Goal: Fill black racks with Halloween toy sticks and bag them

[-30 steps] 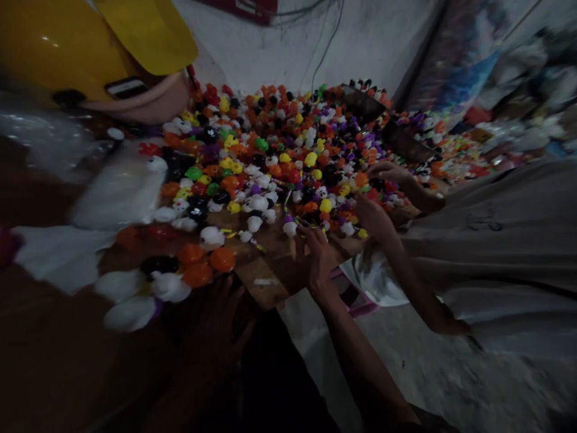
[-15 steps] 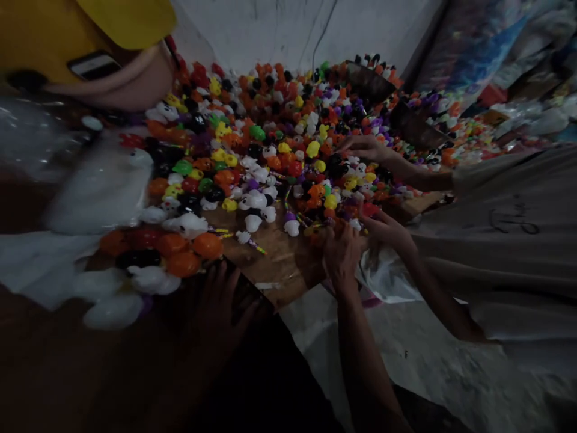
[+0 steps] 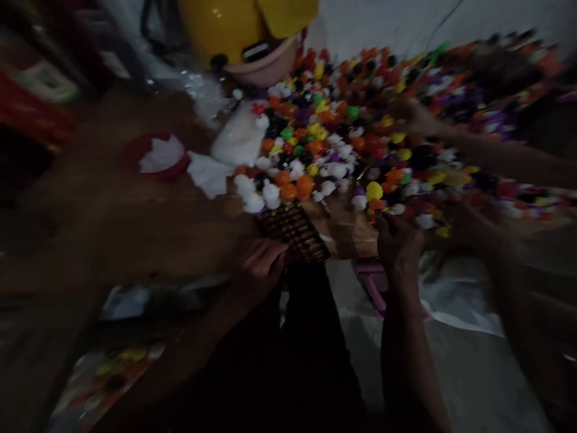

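Note:
A black grid tray (image 3: 295, 231) lies at the table's near edge, with white and orange plastic figures (image 3: 288, 191) at its far end. Beside its near left side is my left hand (image 3: 264, 264), fingers curled; whatever they may hold is hidden. My right hand (image 3: 401, 249) is closed in a pinch at the front of the heap, where a small orange plastic figure (image 3: 377, 206) shows at its fingertips. A yellow figure (image 3: 374, 190) lies just beyond. The colourful heap of small plastic figures (image 3: 333, 171) spreads behind both hands. The picture is dark and blurred.
Another person's hands (image 3: 419, 117) reach into the heap from the right. A white plastic bag (image 3: 238, 135), a red bowl (image 3: 155, 168) with white paper and a yellow rounded object in a pink basin (image 3: 270, 66) stand leftward. A pink stool (image 3: 374, 285) is below the table edge.
The view has swung left, showing more table and the red bowl. My left hand has gone from spread fingers on the tray to curled ones. My right hand now pinches an orange figure.

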A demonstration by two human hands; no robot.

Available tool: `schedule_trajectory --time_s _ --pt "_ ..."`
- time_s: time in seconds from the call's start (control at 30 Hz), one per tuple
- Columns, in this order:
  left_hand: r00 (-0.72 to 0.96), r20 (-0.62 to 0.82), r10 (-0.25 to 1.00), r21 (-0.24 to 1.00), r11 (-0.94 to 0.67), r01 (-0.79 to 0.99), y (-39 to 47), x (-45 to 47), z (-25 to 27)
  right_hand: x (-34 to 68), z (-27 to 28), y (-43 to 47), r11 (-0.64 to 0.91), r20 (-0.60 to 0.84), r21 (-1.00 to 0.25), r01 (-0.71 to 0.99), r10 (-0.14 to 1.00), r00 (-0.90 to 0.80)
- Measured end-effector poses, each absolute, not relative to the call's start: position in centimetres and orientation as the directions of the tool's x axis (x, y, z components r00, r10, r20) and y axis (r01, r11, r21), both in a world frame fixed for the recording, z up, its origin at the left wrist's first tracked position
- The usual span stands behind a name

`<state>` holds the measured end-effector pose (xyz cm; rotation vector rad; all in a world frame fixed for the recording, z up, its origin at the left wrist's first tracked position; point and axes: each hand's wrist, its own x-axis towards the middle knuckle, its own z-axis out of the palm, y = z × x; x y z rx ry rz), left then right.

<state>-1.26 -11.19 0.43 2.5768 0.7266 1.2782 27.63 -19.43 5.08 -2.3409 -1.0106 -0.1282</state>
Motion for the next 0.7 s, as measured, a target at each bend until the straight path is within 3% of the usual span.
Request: schedule_trajectory --time_s 0.07,0.13,0.27,0.33,0.5,0.6,0.7 --pt "0.478 0.646 0.595 0.370 -0.792 0.486 -11.1 -3.6 -0.3 25.0 3.6 -19.0 -0.361 0.298 -0.501 0.787 0.781 0.548" --pt "0.419 0.573 0.704 0.401 -0.687 0.607 -10.5 -5.3 -1.2 23.1 2.5 -18.3 -0.297 0.241 -0.432 0.851 0.872 0.427" --pt "0.352 0.399 0.847 0.560 -0.529 0.637 -8.3 -5.5 -2.1 22.7 1.7 -17.0 -0.332 0.135 -0.215 0.918 0.921 0.365" --pt "0.353 0.350 0.868 0.625 -0.497 0.602 -7.5 -4.5 -2.1 23.4 1.9 -17.2 -0.289 0.143 -0.221 0.932 0.935 0.324" --pt "0.368 0.316 0.874 0.619 -0.484 0.618 -6.9 -2.6 -1.9 21.6 2.7 -17.4 -0.021 0.295 -0.529 0.848 0.933 0.206" --pt "0.392 0.296 0.871 0.587 -0.489 0.645 -6.9 -2.3 -1.8 17.8 2.2 -15.5 0.042 0.270 -0.734 0.677 0.934 0.234" --pt "0.418 0.291 0.861 0.601 -0.505 0.620 -6.6 -2.3 -1.6 14.6 1.2 -12.7 0.071 0.227 -0.860 0.505 0.940 0.255"
